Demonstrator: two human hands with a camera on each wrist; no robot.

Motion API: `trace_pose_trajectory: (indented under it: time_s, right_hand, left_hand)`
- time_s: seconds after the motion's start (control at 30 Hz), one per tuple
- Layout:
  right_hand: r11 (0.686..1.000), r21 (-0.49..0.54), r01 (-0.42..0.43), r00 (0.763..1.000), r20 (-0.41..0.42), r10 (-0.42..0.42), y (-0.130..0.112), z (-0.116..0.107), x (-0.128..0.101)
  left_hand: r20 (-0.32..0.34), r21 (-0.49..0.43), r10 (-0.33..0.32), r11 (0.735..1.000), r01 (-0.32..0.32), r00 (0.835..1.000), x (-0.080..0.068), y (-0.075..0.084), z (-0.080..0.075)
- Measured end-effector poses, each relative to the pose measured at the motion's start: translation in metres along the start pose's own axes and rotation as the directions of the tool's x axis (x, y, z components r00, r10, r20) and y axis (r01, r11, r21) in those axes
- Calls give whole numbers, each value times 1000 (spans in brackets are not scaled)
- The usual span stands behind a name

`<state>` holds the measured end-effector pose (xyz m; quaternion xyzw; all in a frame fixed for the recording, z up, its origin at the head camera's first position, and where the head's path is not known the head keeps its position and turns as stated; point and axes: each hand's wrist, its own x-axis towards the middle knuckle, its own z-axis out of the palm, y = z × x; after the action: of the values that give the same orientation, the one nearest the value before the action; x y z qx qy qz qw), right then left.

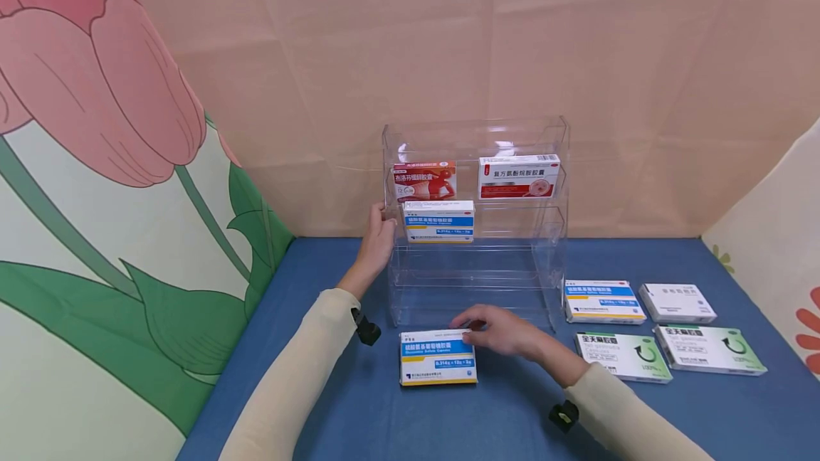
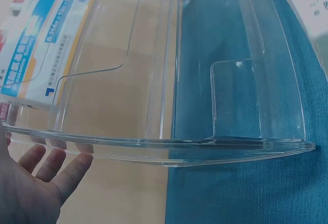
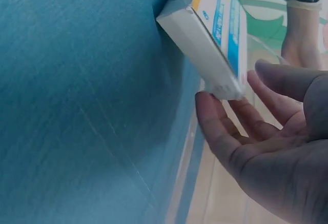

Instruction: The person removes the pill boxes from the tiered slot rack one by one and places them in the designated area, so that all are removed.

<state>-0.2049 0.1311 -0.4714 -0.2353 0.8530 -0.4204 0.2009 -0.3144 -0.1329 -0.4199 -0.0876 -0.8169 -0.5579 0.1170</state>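
Holding: our right hand (image 1: 500,329) curls round the blue-and-white box (image 1: 438,360) at its upper right corner.
Left edge: our left hand (image 1: 376,242), fingers spread, touches the clear rack (image 1: 461,262).
Desk (image 1: 512,422): the box is just before the rack's front edge.
Box: we judge it light, stiff, crushable; short ends suit pinching.

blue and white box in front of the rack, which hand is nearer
Right. The right hand is at the upper right corner of the box; the left hand is farther, at the left side of the rack.
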Motion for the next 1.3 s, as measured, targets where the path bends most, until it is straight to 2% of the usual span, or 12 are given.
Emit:
trace_pose_trajectory:
  time_s: [0.17,0.33,0.5,0.87,1.1,1.3]
  right_hand:
    - [997,-56,56,998,-15,-57,-5,-10,-8]
    - [990,-70,119,993,-15,-121,-14,-25,-15]
    - [983,-88,162,985,-50,-166,-27,-41,-21]
    - [982,-120,149,973,-157,-167,-50,-67,-21]
    - [980,-140,143,969,-179,-167,-59,-79,-18]
    - [975,-164,149,963,-200,-181,-67,-89,-16]
  left_hand:
    - [-4,8,-10,1000,11,1000,0,1,0]
    - [-10,12,-10,1000,10,1000,0,2,0]
    - [-17,11,-4,1000,4,1000,0,2,0]
    - [1,19,-23,1000,23,1000,0,1,-1]
    - [18,24,-36,999,36,999,-2,2,-1]
    - [7,26,-32,999,32,999,-2,3,-1]
